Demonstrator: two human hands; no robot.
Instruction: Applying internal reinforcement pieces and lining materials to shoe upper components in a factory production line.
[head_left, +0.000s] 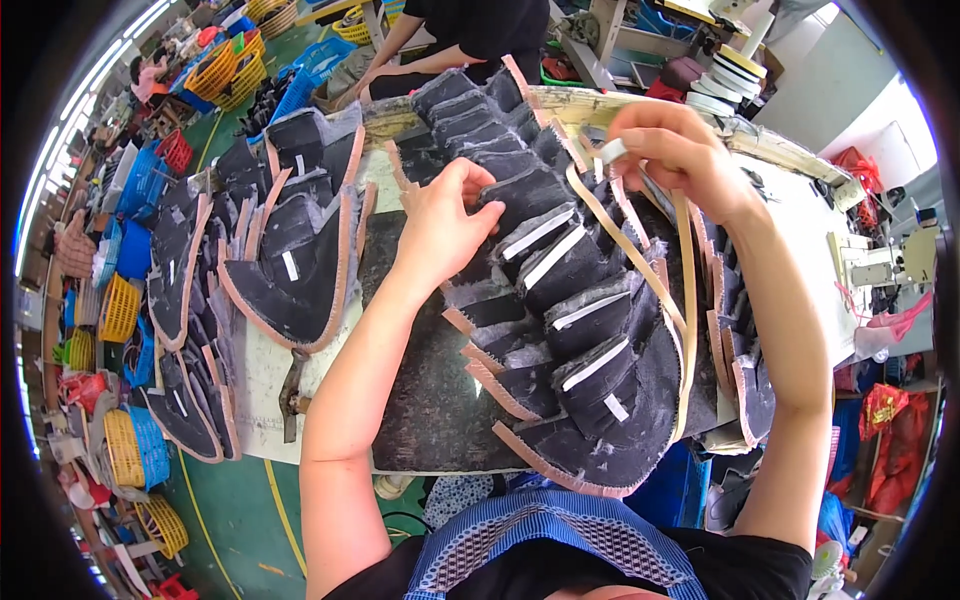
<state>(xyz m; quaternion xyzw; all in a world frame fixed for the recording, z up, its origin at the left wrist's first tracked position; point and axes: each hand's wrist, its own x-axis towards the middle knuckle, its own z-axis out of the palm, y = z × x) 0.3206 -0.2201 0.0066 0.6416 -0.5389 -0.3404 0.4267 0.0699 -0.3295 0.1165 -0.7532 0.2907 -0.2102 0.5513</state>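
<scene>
Black fuzzy shoe uppers [610, 420] with pinkish-tan trimmed edges lie overlapped in a long row in front of me. Several have short white strips [555, 258] on them. My left hand [448, 222] is at the row's left side, its thumb and fingers closed on the edge of one upper. Raised over the row's far right side, my right hand [685, 160] pinches a small white piece of tape [612, 151], curled at its end. A long beige band [625, 245] runs loosely down the row's right side, below my right hand.
More uppers [295, 255] lie in piles on the left of the white table [265, 400], others at the right. A hammer-like tool [292, 398] rests near the table's front edge. Another person [480, 30] sits beyond the table. Yellow baskets [120, 308] stand at the left.
</scene>
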